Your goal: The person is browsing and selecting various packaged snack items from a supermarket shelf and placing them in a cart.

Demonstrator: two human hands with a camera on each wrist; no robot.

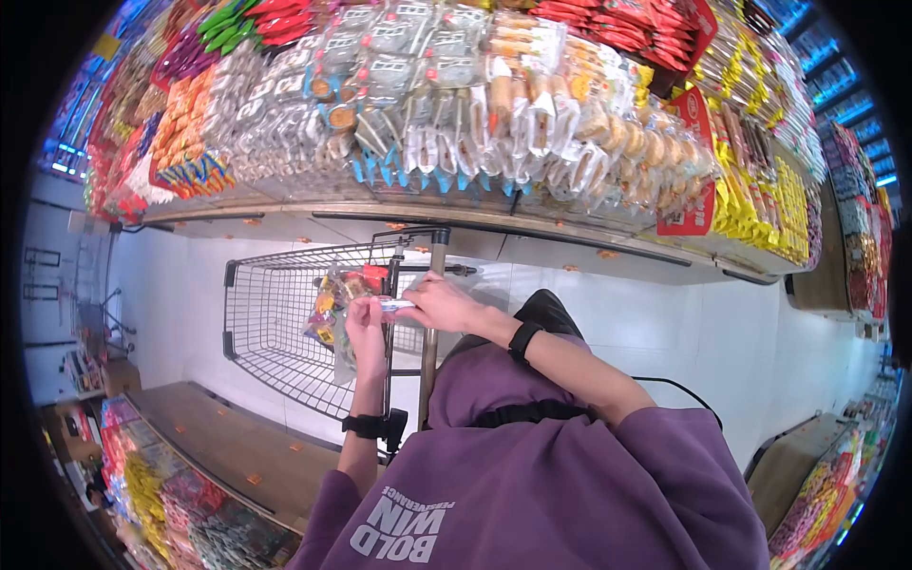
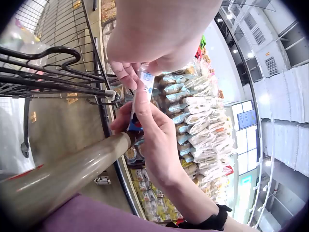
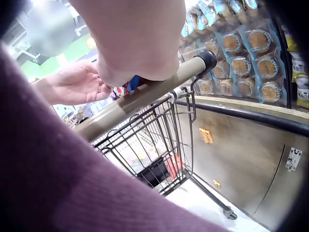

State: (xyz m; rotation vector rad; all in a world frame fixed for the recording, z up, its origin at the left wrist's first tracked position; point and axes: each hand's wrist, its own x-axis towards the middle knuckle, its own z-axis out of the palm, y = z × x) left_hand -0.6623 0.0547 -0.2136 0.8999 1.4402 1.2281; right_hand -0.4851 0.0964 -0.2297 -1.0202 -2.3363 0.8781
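A small white and blue packet point(image 1: 397, 305) is held between both hands, just above the shopping cart's handle point(image 1: 429, 366). My left hand point(image 1: 365, 323) pinches one end of the packet between thumb and fingers. The other end is gripped by my right hand point(image 1: 445, 304), its thumb lying along the packet in the left wrist view. There the packet point(image 2: 147, 77) shows a white face with blue print and a darker blue end. In the right wrist view the right hand point(image 3: 137, 53) hides most of it.
The wire cart point(image 1: 275, 332) holds a clear plastic bag with colourful packs point(image 1: 328, 318). Beyond it runs a shelf edge point(image 1: 532, 223) under rows of bagged pastries point(image 1: 541, 123). Behind the cart stands another snack shelf point(image 1: 228, 442). White floor point(image 1: 636, 332) lies to the right.
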